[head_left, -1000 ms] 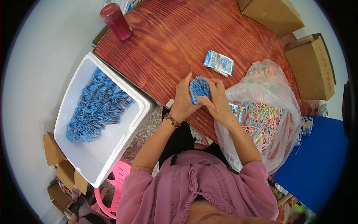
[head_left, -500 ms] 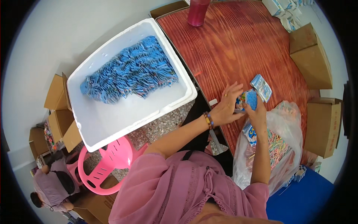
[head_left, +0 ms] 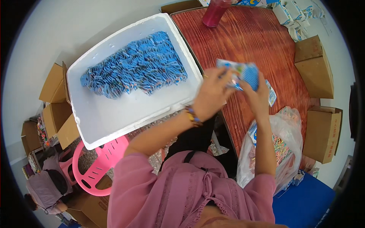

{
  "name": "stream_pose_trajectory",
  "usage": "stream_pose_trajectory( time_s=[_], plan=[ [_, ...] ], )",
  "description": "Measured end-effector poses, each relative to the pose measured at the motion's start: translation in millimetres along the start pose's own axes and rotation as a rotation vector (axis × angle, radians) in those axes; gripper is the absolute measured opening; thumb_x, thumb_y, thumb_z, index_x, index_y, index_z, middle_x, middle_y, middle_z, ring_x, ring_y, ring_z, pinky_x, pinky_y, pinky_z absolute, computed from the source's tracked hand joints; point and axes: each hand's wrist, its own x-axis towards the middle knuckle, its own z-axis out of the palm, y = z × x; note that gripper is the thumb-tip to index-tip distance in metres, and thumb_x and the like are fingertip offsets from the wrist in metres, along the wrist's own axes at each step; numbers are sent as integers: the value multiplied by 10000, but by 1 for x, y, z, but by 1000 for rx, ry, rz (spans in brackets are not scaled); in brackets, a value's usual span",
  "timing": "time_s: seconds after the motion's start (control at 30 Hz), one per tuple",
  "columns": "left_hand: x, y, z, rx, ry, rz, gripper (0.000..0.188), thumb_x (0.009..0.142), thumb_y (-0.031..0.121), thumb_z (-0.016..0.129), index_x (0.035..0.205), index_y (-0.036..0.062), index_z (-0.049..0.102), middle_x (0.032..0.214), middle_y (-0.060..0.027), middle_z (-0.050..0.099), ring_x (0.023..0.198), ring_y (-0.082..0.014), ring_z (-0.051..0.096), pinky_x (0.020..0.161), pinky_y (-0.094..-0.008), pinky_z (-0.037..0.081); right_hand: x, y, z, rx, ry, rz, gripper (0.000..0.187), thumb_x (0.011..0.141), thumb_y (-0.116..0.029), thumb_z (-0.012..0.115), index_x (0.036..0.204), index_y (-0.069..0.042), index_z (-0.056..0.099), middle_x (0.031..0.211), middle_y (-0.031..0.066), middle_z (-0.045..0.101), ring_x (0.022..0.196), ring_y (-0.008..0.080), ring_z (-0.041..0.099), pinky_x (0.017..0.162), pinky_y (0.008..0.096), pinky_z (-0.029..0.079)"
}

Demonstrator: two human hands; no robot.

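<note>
Over the table, a blue-and-white packet (head_left: 249, 76), blurred by motion, is between my two hands. My right hand (head_left: 256, 97) grips its right end, thumb across the front. At the packet's left end, the fingers of my left hand (head_left: 213, 93) close on it. To the left stands a white foam box (head_left: 125, 129), with many similar blue packets (head_left: 133, 64) packed in tight rows inside. Partly hidden behind my right hand, another packet (head_left: 271, 94) lies on the table. A clear plastic bag (head_left: 245, 167) of thin coloured sticks (head_left: 281, 146) sits near my right forearm.
On the reddish wooden table (head_left: 251, 38) stands a dark red bottle (head_left: 216, 14) at the far edge. Cardboard boxes (head_left: 313, 68) and small white boxes (head_left: 289, 17) line the right side. A pink chair (head_left: 100, 167) and another person (head_left: 51, 180) are at lower left.
Both hands have moved up and left with the packet, toward the foam box. The view has shifted slightly. The other packet stays on the table.
</note>
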Motion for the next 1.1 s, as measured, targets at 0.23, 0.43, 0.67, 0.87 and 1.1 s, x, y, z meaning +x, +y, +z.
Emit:
stream_pose_trajectory(
  time_s=[0.23, 0.43, 0.67, 0.87, 1.1],
  plan=[
    [-25, -77, -131, 21, -268, -299, 476, 846, 150, 691, 1288, 43, 552, 1106, -156, 557, 994, -291, 582, 873, -368, 488, 47, -11, 131, -158, -481, 20, 527, 793, -345, 659, 1055, 101, 564, 882, 229, 644, 793, 314, 643, 711, 381, 508],
    [-88, -146, -133, -242, -485, -624, 447, 910, 156, 620, 1334, 56, 519, 1095, -154, 546, 1040, -224, 594, 939, -328, 479, 46, 1, 196, -359, -881, 256, 519, 806, -371, 655, 943, 128, 614, 950, 296, 654, 933, 381, 659, 805, 440, 516],
    [-100, -201, -110, -182, -835, -617, 723, 923, 249, 620, 1500, 69, 222, 1364, -182, 394, 1264, -281, 437, 1068, -365, 355, 48, 56, 247, -578, -810, 276, 570, 850, -161, 555, 1188, 239, 332, 930, 337, 640, 769, 368, 693, 677, 426, 551],
    [-134, -219, -88, -18, -858, -432, 968, 889, 366, 650, 1497, -31, 10, 1463, -237, 238, 1321, -324, 349, 1092, -369, 330, 45, 70, 267, -766, -865, 302, 625, 880, -280, 631, 1289, 52, 295, 1262, 257, 530, 1162, 420, 555, 989, 492, 444],
    [-126, -215, -75, -256, -865, -702, 1111, 840, 477, 671, 1486, -45, -67, 1322, -283, 302, 1110, -324, 479, 982, -353, 416, 36, 46, 241, -910, -801, -23, 303, 870, -171, 619, 1102, 14, 556, 1182, 216, 569, 1081, 369, 612, 868, 452, 531]
  ],
)
